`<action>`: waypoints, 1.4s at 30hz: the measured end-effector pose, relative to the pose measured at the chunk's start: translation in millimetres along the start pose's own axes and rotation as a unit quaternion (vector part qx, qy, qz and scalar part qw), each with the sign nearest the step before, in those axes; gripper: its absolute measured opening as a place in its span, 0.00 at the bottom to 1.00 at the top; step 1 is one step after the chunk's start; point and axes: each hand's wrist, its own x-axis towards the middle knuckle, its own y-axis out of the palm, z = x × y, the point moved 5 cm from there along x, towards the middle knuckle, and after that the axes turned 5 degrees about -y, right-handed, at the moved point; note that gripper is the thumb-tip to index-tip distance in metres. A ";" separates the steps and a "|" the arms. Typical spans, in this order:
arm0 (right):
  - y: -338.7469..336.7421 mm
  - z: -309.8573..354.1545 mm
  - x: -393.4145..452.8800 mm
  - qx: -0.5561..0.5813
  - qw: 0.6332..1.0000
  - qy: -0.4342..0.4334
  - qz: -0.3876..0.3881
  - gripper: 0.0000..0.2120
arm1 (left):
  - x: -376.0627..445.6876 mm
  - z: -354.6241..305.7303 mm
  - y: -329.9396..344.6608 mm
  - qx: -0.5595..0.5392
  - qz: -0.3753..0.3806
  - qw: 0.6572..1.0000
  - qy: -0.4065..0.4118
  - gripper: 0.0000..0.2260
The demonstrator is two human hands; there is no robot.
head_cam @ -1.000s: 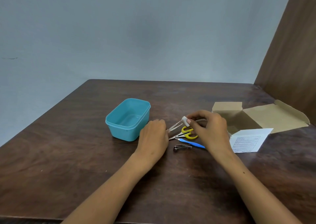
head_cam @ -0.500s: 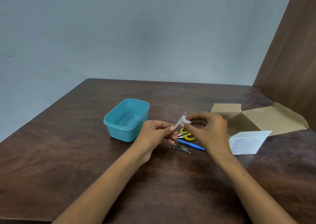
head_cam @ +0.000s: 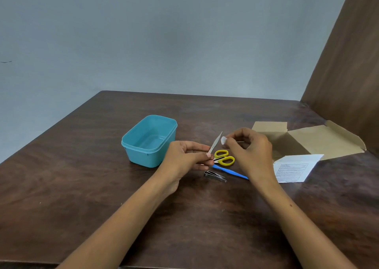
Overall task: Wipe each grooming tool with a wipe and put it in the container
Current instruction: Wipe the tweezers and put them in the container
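The left hand pinches a nail file by its base, tip raised, so the right hand, pinching a small wipe, can reach its blade. The empty container waits mid-tabletop.

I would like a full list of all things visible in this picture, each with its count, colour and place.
container: 1, turquoise, on the table left of the hands, nothing visible inside
nail file: 1, silver, held tilted in the air by the left hand
wipe: 1, white, small pad pinched in the right hand, close to the file
scissors: 1, yellow handles, on the table between the hands
blue-handled tool: 1, blue, on the table in front of the scissors
nail clipper: 1, silver, on the table nearest the person
cardboard box: 1, brown, opened flat, right side
printed leaflet: 1, white, in front of the box
table: 1, dark brown wood
left hand: 1, bare
right hand: 1, bare
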 end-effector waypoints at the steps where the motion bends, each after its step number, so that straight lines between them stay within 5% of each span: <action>1: 0.2 -0.2 -0.3 0.000 1.000 0.000 0.001 0.09 | -0.1 -0.1 0.4 0.005 0.001 1.000 0.001 0.07; 13: -2.6 -1.7 1.9 0.029 0.999 -0.025 0.002 0.08 | -0.3 -1.8 -1.2 0.014 -0.007 1.000 0.007 0.07; 18: -6.8 12.1 -0.8 -0.098 0.980 -0.160 -0.059 0.07 | -0.5 -1.3 -0.2 0.007 0.007 1.000 0.009 0.07; 23: 14.3 14.4 -4.1 -0.145 0.946 -0.289 0.031 0.05 | -1.1 -2.7 0.2 -0.011 0.002 0.999 0.049 0.07; 28: 24.1 20.8 -17.1 -0.142 0.935 -0.310 0.092 0.08 | 2.3 -2.8 -5.5 -0.029 -0.033 0.997 0.067 0.09; 33: 14.7 14.2 1.5 -0.179 0.939 -0.291 0.026 0.09 | 4.5 -2.9 -4.3 -0.045 -0.019 0.995 0.085 0.11; 39: 24.1 16.9 -15.9 -0.147 0.938 -0.297 0.103 0.08 | 4.8 -3.9 -5.7 -0.031 -0.028 0.993 0.111 0.14; 42: 19.9 12.6 -6.3 -0.160 0.945 -0.280 0.056 0.09 | 4.4 -5.0 -5.1 -0.014 -0.025 0.993 0.118 0.14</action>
